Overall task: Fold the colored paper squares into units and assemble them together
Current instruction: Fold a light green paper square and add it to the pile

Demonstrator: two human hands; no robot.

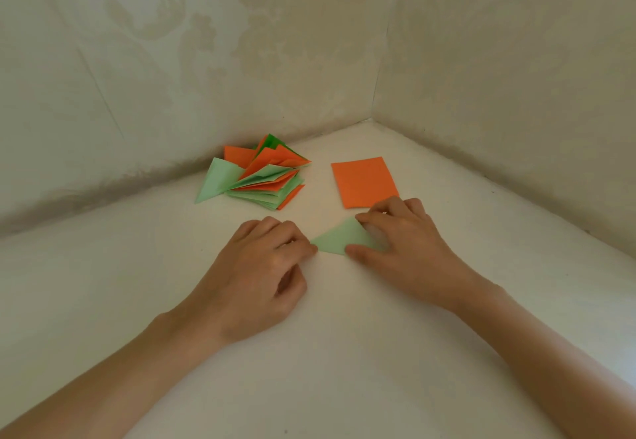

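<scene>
A light green paper point(339, 238) folded into a triangle lies flat on the white surface between my hands. My left hand point(265, 266) has curled fingers, and its fingertips press the triangle's left tip. My right hand point(404, 242) covers the triangle's right part, thumb on the lower edge and fingertips on the upper corner. Behind it lies a flat stack of orange paper squares point(364, 181). A heap of folded orange, light green and dark green units point(261, 177) sits at the back left by the wall.
The white table point(137, 283) fits into a corner of two cream patterned walls point(375, 101), which bound it at the back and right. Bare surface stretches to the left and in front of my hands.
</scene>
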